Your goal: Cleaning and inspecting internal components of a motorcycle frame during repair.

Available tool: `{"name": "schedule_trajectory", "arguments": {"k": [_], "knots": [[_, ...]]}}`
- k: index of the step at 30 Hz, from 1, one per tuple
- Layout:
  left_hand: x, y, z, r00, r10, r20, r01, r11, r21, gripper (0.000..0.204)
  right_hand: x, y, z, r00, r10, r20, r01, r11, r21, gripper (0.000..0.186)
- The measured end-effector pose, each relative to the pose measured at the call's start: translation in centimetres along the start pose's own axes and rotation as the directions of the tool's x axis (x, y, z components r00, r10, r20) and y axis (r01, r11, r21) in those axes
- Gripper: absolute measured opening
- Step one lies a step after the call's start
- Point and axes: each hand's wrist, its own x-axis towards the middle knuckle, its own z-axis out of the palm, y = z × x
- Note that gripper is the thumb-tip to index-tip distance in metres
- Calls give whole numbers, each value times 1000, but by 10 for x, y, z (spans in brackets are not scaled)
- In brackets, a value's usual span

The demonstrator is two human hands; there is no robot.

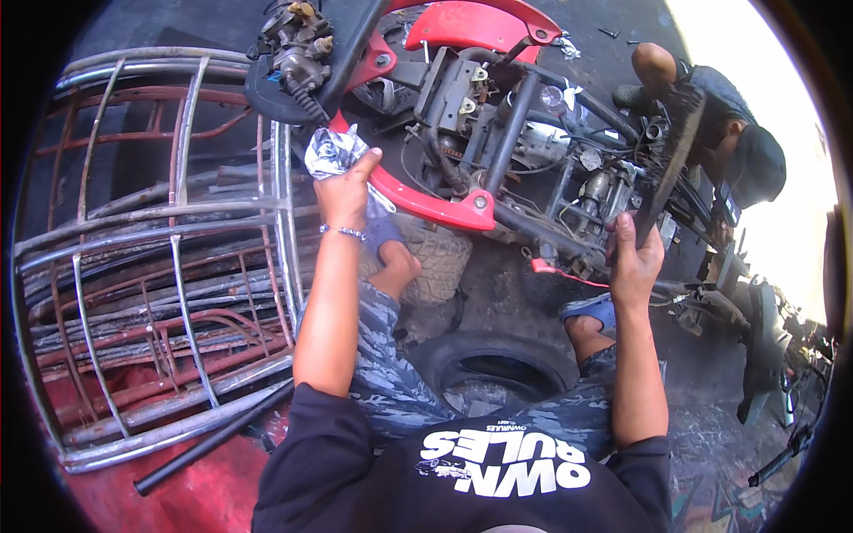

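Note:
My left hand [345,194] is closed around a crumpled silvery-white cloth or foil [334,153], whose exact kind I cannot make out. It sits beside the curved red frame piece [422,201] of a stripped vehicle; whether it touches that piece I cannot tell. A long brush [679,142] with dark, wiry bristles rises from my right hand [636,259], whose fingers wrap its lower end. Beyond both hands lies the vehicle's dark tube frame [514,131] with exposed engine parts and cables. A greasy carburetor [302,55] rests on a black panel [267,93] at the upper left.
Metal racks [182,209] over stacked pipes fill the left side. A tire [425,355] lies between my legs. At right, a person in a dark cap [757,164] crouches close to the frame. A black tube [213,440] lies at lower left.

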Motion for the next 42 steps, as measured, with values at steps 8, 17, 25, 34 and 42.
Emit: {"name": "schedule_trajectory", "arguments": {"k": [8,17,25,34,42], "knots": [[19,-35,0,961,-243,129,271,920,-282,17,-2,11,5,990,-15,140,56,954,-294,27],[15,-4,6,916,-366,166,400,786,-472,18,-29,50,36,946,212,245,-78,884,-461,28],[1,21,14,900,-436,-31,354,770,-530,32,-64,73,85,933,227,279,-20,807,-590,41],[3,27,20,919,-388,-66,329,849,-414,32,75,44,109,883,77,462,429,265,-864,32],[6,11,17,876,-422,-233,354,892,-281,26,102,4,144,725,299,621,616,124,-778,28]]}}
